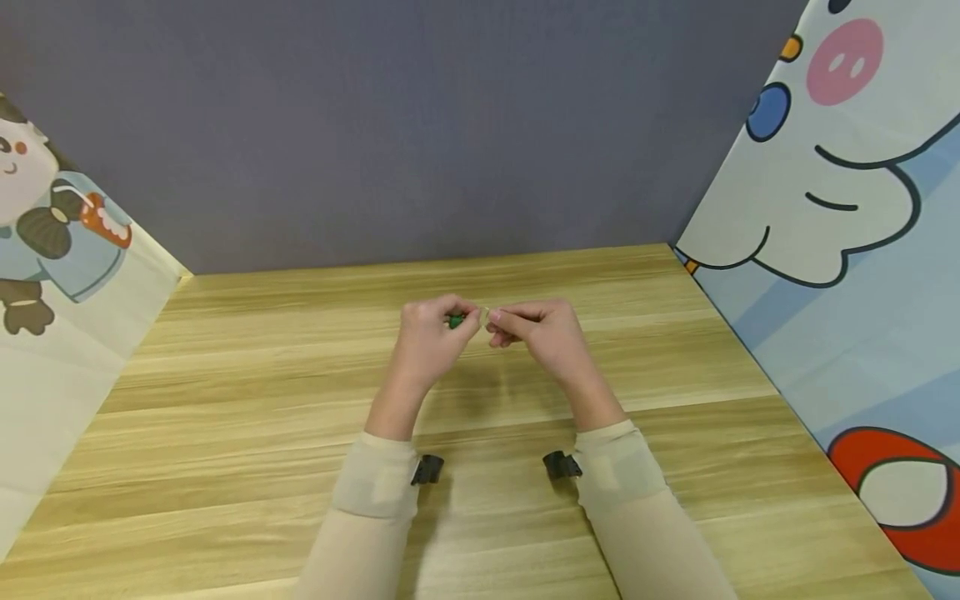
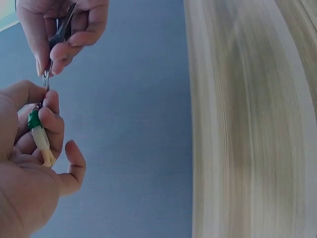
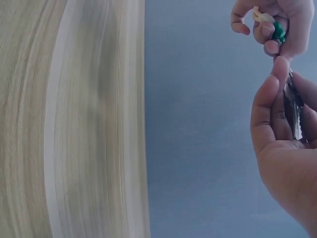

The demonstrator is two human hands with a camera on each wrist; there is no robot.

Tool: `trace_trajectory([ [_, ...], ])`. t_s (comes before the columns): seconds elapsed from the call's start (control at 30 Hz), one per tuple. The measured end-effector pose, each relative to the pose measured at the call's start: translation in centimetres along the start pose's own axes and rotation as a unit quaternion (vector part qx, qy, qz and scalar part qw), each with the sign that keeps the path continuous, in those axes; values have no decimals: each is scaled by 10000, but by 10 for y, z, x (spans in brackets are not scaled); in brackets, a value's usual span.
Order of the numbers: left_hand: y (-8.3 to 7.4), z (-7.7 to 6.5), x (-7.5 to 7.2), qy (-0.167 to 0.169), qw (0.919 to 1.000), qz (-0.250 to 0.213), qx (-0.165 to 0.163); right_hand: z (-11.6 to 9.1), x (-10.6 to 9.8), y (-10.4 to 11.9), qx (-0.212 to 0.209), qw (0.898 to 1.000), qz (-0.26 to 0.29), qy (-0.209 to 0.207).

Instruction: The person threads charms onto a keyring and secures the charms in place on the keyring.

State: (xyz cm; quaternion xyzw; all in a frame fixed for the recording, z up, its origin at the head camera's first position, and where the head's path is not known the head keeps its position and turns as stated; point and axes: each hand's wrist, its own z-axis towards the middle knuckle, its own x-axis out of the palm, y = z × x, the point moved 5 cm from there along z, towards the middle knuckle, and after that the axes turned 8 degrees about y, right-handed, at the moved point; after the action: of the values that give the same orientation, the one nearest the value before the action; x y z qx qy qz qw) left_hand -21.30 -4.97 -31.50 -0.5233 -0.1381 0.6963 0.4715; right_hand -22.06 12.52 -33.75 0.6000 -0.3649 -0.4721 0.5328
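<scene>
Both hands meet above the table in the head view. My left hand [image 1: 431,340] holds a small figurine charm with a green top [image 2: 39,136], its pale lower part lying against the curled fingers. Thumb and index finger of that hand pinch a thin metal ring or clasp [image 2: 46,81] at the charm's end. On the other side, my right hand [image 1: 553,340] grips dark metal keys [image 3: 293,106], mostly lying inside the fingers. Its fingertips pinch close to the ring, nearly touching the left fingertips. How ring and keys join is hidden by the fingers.
A wood-grain table [image 1: 247,433] lies beneath the hands, with a grey wall panel [image 1: 435,133] behind it. Cartoon-printed panels stand at the left [image 1: 82,358] and right [image 1: 795,333]. Black wrist-camera mounts [image 1: 427,469] sit at the inner sides of the sleeves.
</scene>
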Motion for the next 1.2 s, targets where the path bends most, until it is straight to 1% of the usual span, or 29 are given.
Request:
trace_trajectory([
  [0.13, 2, 0, 2, -69, 9992, -230, -312, 0, 1, 0, -42, 9998, 120, -149],
  [0.23, 2, -1, 3, -147, 9982, -354, -462, 0, 2, -1, -43, 9995, 204, -238],
  [0.43, 1, -2, 4, -383, 9967, -497, -515, 1, 4, -4, 13, 9988, 335, -350],
  [0.73, -1, 1, 4, -565, 9945, -616, -636, 0, 4, 0, 15, 9973, 506, -524],
  [1.0, -1, 0, 4, -787, 9906, -693, -875, 0, 7, 3, -41, 9962, 631, -601],
  [1.1, -1, -1, 6, -800, 9908, -673, -861, -1, 8, 4, -118, 9956, 660, -654],
  [1.2, 0, -3, 7, -696, 9919, -695, -797, -3, 9, 4, -165, 9962, 592, -616],
])
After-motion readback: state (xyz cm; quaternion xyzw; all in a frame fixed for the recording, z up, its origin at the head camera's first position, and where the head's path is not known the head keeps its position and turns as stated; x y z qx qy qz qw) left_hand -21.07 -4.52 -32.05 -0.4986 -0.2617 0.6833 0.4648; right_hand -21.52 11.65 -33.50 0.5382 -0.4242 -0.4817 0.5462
